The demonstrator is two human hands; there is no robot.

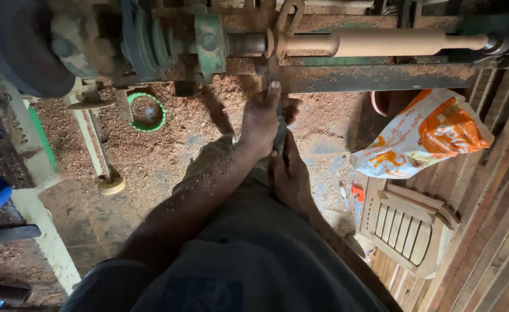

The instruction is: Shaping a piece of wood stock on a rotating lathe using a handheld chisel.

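Observation:
A pale turned wooden spindle (381, 43) lies mounted between the ends of an old green lathe (208, 40) along the top of the view. My left hand (261, 118) grips the upper part of a long metal turning tool (273, 75), its thumb pointing up at the spindle's left end. My right hand (289, 173) holds the same tool lower down, close to my body. The tool's tip reaches the narrow neck of the spindle beside the metal drive fitting. Sawdust specks cover my left forearm.
Sawdust and shavings cover the floor under the lathe. A green ring (147, 111) lies at the left, an orange and white plastic bag (425, 136) at the right, with a small slatted wooden piece (407, 222) below it. Wooden slats (491, 231) stack at far right.

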